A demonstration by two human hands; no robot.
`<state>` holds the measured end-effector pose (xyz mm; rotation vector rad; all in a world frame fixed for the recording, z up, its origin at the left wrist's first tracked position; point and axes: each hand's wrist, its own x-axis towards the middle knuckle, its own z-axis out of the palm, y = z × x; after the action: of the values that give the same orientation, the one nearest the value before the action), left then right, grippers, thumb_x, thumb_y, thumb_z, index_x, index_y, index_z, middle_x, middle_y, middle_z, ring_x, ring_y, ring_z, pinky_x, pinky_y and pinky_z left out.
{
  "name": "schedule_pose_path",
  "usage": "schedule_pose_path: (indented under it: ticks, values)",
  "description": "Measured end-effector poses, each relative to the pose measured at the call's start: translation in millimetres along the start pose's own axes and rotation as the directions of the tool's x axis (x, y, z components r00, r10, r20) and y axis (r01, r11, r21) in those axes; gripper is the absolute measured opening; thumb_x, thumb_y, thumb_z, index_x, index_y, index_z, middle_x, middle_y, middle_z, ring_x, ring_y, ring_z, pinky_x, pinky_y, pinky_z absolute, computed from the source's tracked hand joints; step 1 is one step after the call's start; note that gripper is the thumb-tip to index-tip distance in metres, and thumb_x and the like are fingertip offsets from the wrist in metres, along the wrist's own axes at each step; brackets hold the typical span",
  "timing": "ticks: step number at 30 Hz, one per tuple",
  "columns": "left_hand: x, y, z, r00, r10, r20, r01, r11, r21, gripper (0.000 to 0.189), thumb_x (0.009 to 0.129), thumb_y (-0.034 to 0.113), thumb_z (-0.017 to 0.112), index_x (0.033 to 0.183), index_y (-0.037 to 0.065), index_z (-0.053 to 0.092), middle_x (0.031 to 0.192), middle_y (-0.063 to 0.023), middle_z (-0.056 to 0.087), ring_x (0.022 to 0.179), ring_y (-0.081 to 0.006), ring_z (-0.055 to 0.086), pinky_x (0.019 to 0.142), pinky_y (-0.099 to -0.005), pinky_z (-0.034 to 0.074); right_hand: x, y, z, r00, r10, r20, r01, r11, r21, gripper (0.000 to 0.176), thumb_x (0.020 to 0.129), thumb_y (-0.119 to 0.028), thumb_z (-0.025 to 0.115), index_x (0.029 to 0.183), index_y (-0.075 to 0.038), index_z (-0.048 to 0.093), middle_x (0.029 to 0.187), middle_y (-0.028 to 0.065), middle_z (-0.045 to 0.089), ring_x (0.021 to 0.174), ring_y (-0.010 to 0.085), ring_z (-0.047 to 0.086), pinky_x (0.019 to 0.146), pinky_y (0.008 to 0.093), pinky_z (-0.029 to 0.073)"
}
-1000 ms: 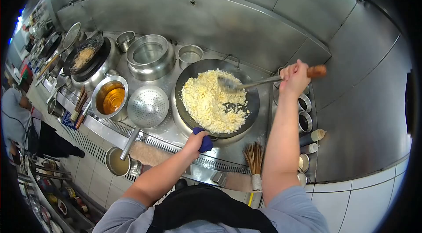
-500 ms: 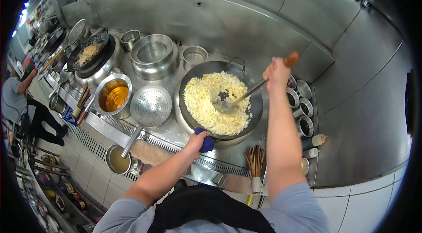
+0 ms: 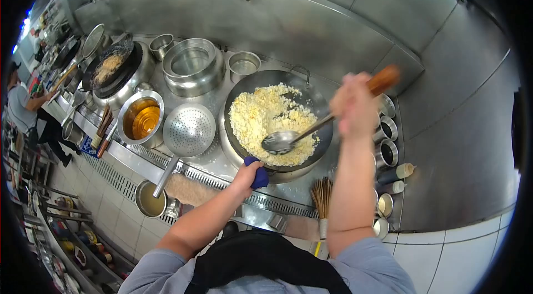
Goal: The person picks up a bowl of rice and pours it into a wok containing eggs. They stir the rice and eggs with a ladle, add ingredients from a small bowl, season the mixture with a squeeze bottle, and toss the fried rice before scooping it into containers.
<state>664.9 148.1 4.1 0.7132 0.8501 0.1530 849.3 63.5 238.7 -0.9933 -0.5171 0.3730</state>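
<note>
A large dark wok sits on the range, with pale yellow rice mixed with egg-like bits inside. At its near rim, my left hand is closed around a folded dark blue cloth; any wok handle under the cloth is hidden. My right hand, slightly blurred, grips the wooden-handled ladle above the wok's right side. The ladle's bowl rests in the near part of the rice, and its handle end pokes out beyond my fist.
Left of the wok are a perforated strainer, a pot of amber liquid and a lidless steel pot. Seasoning tins and squeeze bottles line the right. A bamboo brush stands in front. Another person works far left.
My right hand has moved right and slightly down, and the ladle's bowl has shifted toward the near side. Rice has spread, baring more of the wok's far right. My left hand stays at the rim.
</note>
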Motion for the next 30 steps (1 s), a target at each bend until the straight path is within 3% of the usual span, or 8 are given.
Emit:
schedule_pose_path:
  ticks: [3,9,11,13,21,23,27,30]
  values:
    - [2.8,1.7,-1.8,1.0,-0.012,0.024,0.011,1.0,0.028,0.03,0.082,0.023,0.061,0.104,0.007,0.049,0.079,-0.0064,0.056,0.058,-0.0201,0.057,0.042,-0.0337,0.044,-0.2,67.9,-5.3,0.99,-0.109,-0.095,0.099,0.99,-0.098,0.028,0.084,-0.008,0.058,0.063,-0.012,0.04,0.048,-0.0038,0.039,0.039,0.007,0.042,0.037,0.0227,0.031]
    - [-1.9,4.5,-2.8,1.0,0.003,-0.003,-0.003,0.999,0.043,0.025,0.082,0.025,0.062,0.097,0.007,0.051,0.072,-0.0054,0.054,0.053,-0.0187,0.054,0.038,-0.0325,0.039,0.0,-64.4,-32.0,0.991,-0.032,0.127,0.033,0.999,-0.005,0.031,0.086,-0.006,0.053,0.06,-0.015,0.038,0.046,-0.0066,0.032,0.034,0.0055,0.029,0.032,0.0255,0.022]
    - [-3.5,3.9,-3.1,1.0,-0.002,0.024,0.001,1.0,0.025,0.024,0.083,0.025,0.061,0.095,0.008,0.05,0.072,-0.0054,0.054,0.052,-0.0183,0.054,0.038,-0.032,0.039,-28.1,-26.6,-30.8,0.976,-0.079,-0.205,0.077,0.997,-0.016,0.025,0.087,-0.005,0.05,0.067,-0.015,0.039,0.048,-0.0062,0.031,0.034,0.006,0.028,0.032,0.0238,0.02]
    - [-1.6,2.9,-4.9,0.999,-0.02,0.034,0.02,0.999,0.026,0.025,0.083,0.026,0.061,0.095,0.008,0.049,0.072,-0.0057,0.054,0.052,-0.0182,0.054,0.038,-0.0323,0.039,-13.6,40.2,-49.6,0.966,-0.135,-0.22,0.152,0.987,0.061,0.024,0.086,-0.005,0.053,0.069,-0.014,0.039,0.048,-0.0051,0.03,0.034,0.0077,0.029,0.032,0.0243,0.02]
    - [-5.3,7.9,-4.5,0.999,-0.009,0.053,0.007,0.999,0.045,0.026,0.083,0.028,0.06,0.098,0.008,0.05,0.074,-0.005,0.054,0.055,-0.0181,0.054,0.041,-0.0321,0.039,-6.7,-31.4,-76.3,0.894,-0.353,-0.274,0.361,0.932,-0.024,0.024,0.084,-0.006,0.056,0.067,-0.012,0.04,0.046,-0.0032,0.034,0.034,0.0074,0.031,0.034,0.025,0.025]
    - [-4.1,6.9,-4.5,0.997,-0.01,0.074,0.005,0.998,0.06,0.027,0.084,0.027,0.06,0.1,0.008,0.049,0.075,-0.0055,0.054,0.055,-0.0181,0.054,0.04,-0.032,0.039,5.4,33.3,-79.8,0.921,-0.165,-0.352,0.195,0.98,0.051,0.027,0.086,-0.008,0.055,0.066,-0.013,0.037,0.046,-0.0029,0.032,0.035,0.0079,0.031,0.035,0.0258,0.024]
    - [-7.3,11.4,-1.2,0.997,-0.015,0.079,0.008,0.996,0.09,0.028,0.084,0.026,0.06,0.102,0.008,0.048,0.076,-0.0058,0.054,0.055,-0.0185,0.054,0.04,-0.0318,0.039,45.1,-13.7,-52.1,0.969,-0.1,-0.226,0.088,0.994,-0.064,0.029,0.084,-0.008,0.057,0.065,-0.013,0.035,0.046,-0.0022,0.032,0.034,0.009,0.03,0.034,0.027,0.023]
    - [-2.1,5.6,-2.5,1.0,-0.011,-0.003,0.011,0.996,0.086,0.029,0.083,0.026,0.06,0.102,0.008,0.047,0.077,-0.0059,0.054,0.056,-0.0189,0.055,0.039,-0.0323,0.039,36.7,-34.2,-54.9,0.888,-0.385,-0.25,0.388,0.921,-0.04,0.023,0.083,-0.008,0.057,0.068,-0.011,0.04,0.046,-0.0013,0.034,0.034,0.0102,0.031,0.034,0.0285,0.026]
